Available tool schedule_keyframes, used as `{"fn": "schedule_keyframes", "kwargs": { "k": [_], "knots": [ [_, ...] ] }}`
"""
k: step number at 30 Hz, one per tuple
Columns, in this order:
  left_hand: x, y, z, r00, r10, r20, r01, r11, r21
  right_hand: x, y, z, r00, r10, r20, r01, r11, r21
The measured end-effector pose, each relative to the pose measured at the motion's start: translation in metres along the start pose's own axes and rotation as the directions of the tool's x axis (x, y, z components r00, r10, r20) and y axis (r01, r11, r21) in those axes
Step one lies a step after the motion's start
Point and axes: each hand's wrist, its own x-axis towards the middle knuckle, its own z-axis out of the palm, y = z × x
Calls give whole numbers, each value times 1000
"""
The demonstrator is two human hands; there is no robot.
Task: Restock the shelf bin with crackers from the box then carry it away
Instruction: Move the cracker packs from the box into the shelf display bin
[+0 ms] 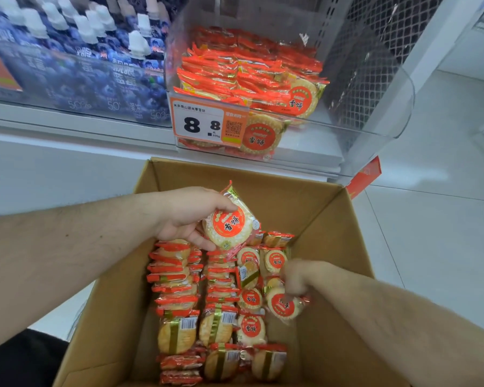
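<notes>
Only the head cam here, so one angle. My left hand (185,216) has a cracker pack (229,223) pinched between thumb and fingers, lifted above the cardboard box (330,219). My right hand (296,277) is down inside the box, fingers curled onto another pack (281,304) by its top edge. The box still has plenty left, some rows standing on edge and some packs lying loose. The clear shelf bin (375,129) sits just past the box, above it, already fairly stocked on its left side with room on the right.

Handling-wise, I'd guess these weigh almost nothing, but the wrappers look slick and the crackers inside probably snap easily. So I'd hold them flat across the face or by the crimped edge, no squeezing, and lay them in rather than toss.
</notes>
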Motion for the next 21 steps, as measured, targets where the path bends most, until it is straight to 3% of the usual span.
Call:
{"fn": "schedule_keyframes", "kwargs": {
  "k": [3,7,12,21],
  "knots": [
    [-11,10,-6,997,68,-34,-67,998,17,-40,23,-42,980,-44,-196,104,946,307],
    [-27,21,-14,987,149,-57,-150,989,-4,-105,46,-66,882,-102,-460,408,653,638],
    [-45,28,-21,979,191,-75,-194,981,-26,-158,50,-66,768,-77,-636,617,351,704],
    [-64,31,-2,970,242,-7,-241,964,-114,-193,12,-73,649,-74,-757,759,2,651]
  ]
}}
